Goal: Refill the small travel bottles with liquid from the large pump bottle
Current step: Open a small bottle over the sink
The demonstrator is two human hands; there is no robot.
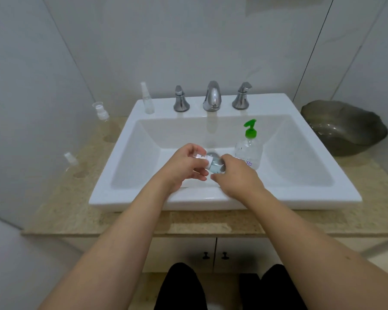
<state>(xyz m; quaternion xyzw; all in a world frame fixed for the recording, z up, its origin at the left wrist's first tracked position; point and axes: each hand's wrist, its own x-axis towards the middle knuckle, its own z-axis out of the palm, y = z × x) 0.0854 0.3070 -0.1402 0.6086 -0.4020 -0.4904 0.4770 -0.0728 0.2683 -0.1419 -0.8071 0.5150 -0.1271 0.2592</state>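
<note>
Hands meet over the sink [323,193]: the left hand [184,168] pinches a white cap [202,158], while the right hand [235,173] curls its grip round a small bottle [215,167] lying sideways. Inside the sink, just behind the right hand, stands the pump bottle [249,151]. Three clear spray bottles [147,99] stand left of the sink.

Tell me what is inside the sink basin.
In the sink: the pump bottle upright, both hands holding a small bottle above it. They cover the drain.
</note>
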